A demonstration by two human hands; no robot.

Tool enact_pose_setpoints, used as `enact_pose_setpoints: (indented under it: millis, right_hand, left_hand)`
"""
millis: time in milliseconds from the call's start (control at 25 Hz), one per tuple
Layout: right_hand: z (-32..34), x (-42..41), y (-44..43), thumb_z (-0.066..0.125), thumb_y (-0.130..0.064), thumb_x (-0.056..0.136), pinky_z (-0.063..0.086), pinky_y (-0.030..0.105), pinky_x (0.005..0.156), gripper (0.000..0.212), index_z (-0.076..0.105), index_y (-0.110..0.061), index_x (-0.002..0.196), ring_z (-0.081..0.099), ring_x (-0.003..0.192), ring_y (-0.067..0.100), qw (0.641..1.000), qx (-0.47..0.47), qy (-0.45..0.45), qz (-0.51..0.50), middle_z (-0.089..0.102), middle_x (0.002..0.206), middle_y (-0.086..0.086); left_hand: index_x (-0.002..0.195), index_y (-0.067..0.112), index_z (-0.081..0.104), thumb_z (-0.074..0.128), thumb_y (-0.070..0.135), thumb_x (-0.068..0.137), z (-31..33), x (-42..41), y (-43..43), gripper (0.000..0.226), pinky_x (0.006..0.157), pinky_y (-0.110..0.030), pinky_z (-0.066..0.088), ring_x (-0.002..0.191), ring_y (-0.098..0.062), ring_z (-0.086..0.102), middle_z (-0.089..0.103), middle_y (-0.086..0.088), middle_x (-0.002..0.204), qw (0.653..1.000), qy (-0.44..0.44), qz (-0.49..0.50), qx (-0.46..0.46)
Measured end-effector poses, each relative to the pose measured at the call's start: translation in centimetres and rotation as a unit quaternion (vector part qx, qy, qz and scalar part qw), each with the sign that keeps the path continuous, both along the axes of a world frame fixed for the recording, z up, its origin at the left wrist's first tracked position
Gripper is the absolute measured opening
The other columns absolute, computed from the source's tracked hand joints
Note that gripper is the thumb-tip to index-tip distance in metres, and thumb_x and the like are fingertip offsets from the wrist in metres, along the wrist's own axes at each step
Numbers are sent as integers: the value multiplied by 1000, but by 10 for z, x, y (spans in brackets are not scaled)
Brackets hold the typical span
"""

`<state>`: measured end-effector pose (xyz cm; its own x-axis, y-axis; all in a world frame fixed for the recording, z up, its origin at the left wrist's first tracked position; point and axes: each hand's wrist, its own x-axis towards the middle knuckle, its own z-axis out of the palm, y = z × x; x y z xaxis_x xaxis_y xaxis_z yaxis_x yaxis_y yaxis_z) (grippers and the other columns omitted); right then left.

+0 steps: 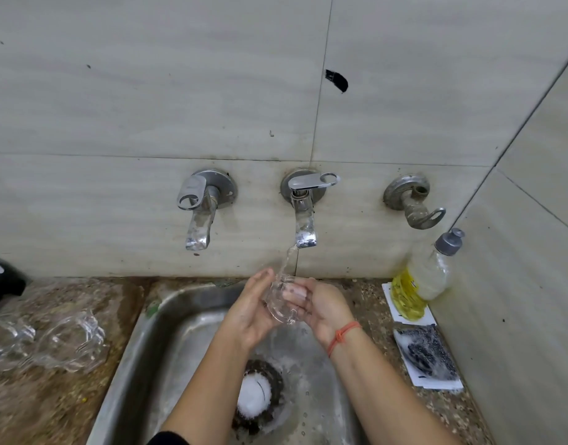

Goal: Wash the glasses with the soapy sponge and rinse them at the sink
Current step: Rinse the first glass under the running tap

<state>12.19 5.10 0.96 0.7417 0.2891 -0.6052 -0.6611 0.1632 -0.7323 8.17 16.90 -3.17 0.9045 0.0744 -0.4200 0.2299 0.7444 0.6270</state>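
1. Forearms reaching up from the bottom edge over the steel sink (138, 342), converging at the far end of the basin; orange thread tied round the right wrist.
2. Foam heaped on the dark drain (255, 396) between the forearms.
3. Left hand (250, 311) cupped, palm turned inward, fingers curled against the left side of one clear glass (281, 303).
4. Right hand (321, 305) wrapped round the same glass from the right, fingertips pressed on its wall.
5. Glass held between both hands under the running stream, long axis tilted; which end is the mouth cannot be told.
6. Two more clear glasses (72, 340) lying on the counter (51, 409) at left, blurred.
7. Soapy dark sponge (425, 353) on a white pad at right, one soap bottle (427, 274) just beyond.
8. Three wall taps; middle tap (303, 216) running.
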Motion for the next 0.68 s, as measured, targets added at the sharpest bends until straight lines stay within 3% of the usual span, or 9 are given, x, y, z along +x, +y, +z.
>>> enact_pose_setpoints:
  millis: [120,240,320,440,560,680]
  right_hand:
    - [7,-8,3,37,-8,98,48,21,50,28,64,-5,94,66,54,9,998,-21,-54,12,69,70,5]
    - [8,-16,1,35,-8,99,43,17,41,29,62,-1,96,66,54,12,994,-52,-99,-1,67,74,12]
    - [7,-22,0,35,-7,99,48,21,47,27,61,-1,93,63,56,16,986,-86,-142,-6,66,71,12]
    - [4,-25,-4,35,-4,98,51,28,57,26,59,-2,88,60,55,18,979,-104,-174,-21,64,67,11]
    - [0,-25,-10,35,-5,99,51,28,54,28,59,-2,85,58,52,17,975,-110,-192,-37,64,62,8]
    - [0,-19,-18,35,-4,99,51,23,52,28,58,-4,83,59,48,13,980,-73,-164,-83,64,61,7]
  left_hand:
    - [122,14,51,68,7,76,4,-9,4,50,61,-38,53,72,-28,63,69,-12,90,998,1,19,60]
    - [110,13,53,60,9,89,7,-10,-1,22,53,-33,51,64,-26,61,66,-12,85,995,17,29,94]
    - [105,9,51,52,15,96,8,-6,-5,11,49,-31,50,58,-25,59,62,-14,83,990,58,27,128]
    - [99,3,54,43,19,97,17,2,-13,19,51,-28,47,54,-21,54,58,-10,70,986,104,-19,128]
    - [89,9,60,41,19,95,33,8,-20,23,58,-29,50,59,-20,56,60,-7,69,970,168,-70,160]
    - [97,12,61,45,26,100,34,11,-28,21,54,-23,49,62,-16,60,66,-5,79,979,97,-25,177]
